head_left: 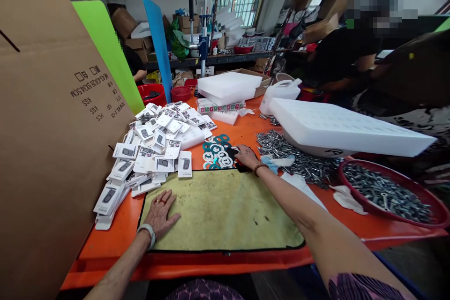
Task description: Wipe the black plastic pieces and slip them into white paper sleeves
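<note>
My left hand (161, 213) lies flat with fingers spread on the left part of a worn yellowish mat (225, 211); it holds nothing. Stretched out beyond the mat's far edge, my right hand (248, 156) has its fingers curled down on a black cloth-like piece (232, 152), whose exact kind I cannot make out. Just left of that hand lie loose white and teal flat rings (216, 152), overlapping one another. Small white printed boxes (154, 150) form a heap to the left, one box resting at the mat's far edge.
A large carton (52, 126) stands at the left. Metal parts (291, 150) are piled on the right, beside a red basin (397, 197) full of more. White foam slabs (351, 126) and a white jug (281, 93) stand behind. Co-workers (337, 51) sit across the orange table (197, 262).
</note>
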Demonstrator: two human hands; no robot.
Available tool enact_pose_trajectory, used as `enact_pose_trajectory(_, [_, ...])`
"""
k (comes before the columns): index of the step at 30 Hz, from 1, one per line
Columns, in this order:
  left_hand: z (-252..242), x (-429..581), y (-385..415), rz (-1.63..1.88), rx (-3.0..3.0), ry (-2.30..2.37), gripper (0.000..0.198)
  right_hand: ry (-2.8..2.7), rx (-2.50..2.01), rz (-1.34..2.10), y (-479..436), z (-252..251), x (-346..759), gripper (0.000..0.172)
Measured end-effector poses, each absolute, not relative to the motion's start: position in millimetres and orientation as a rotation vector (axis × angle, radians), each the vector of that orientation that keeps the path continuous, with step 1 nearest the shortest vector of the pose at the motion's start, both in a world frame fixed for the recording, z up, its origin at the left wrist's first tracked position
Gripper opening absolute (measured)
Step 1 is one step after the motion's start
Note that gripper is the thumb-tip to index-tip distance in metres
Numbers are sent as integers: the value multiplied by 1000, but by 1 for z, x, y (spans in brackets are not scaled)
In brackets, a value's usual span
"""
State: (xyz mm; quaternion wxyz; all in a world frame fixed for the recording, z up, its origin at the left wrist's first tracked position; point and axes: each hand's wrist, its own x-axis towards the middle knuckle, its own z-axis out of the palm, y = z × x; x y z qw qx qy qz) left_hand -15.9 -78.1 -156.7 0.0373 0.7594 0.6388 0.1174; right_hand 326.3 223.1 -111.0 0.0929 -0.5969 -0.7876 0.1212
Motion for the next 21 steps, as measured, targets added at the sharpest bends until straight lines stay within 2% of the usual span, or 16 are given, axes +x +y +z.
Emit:
enact_pose_trajectory(3, [-157,-16,-78,364,2335,1956,58,-2354,-1862,444,238,-114,316,44])
enact_pose_trajectory(7, [-158,-15,-77,348,2330,1961,59,-2352,-1926,540,249,-116,311,48])
enact_pose_trajectory(10, [-157,-15,-77,341,2323,1959,59,-2350,-1910,635,253,-116,311,42])
enact_pose_trajectory(17, [-155,-15,-78,342,2310,1961,59,-2320,-1788,693,256,-101,312,15])
enact_pose_trajectory(21, [-155,-15,-78,349,2306,1960,58,-2251,-1747,640,263,-82,327,17])
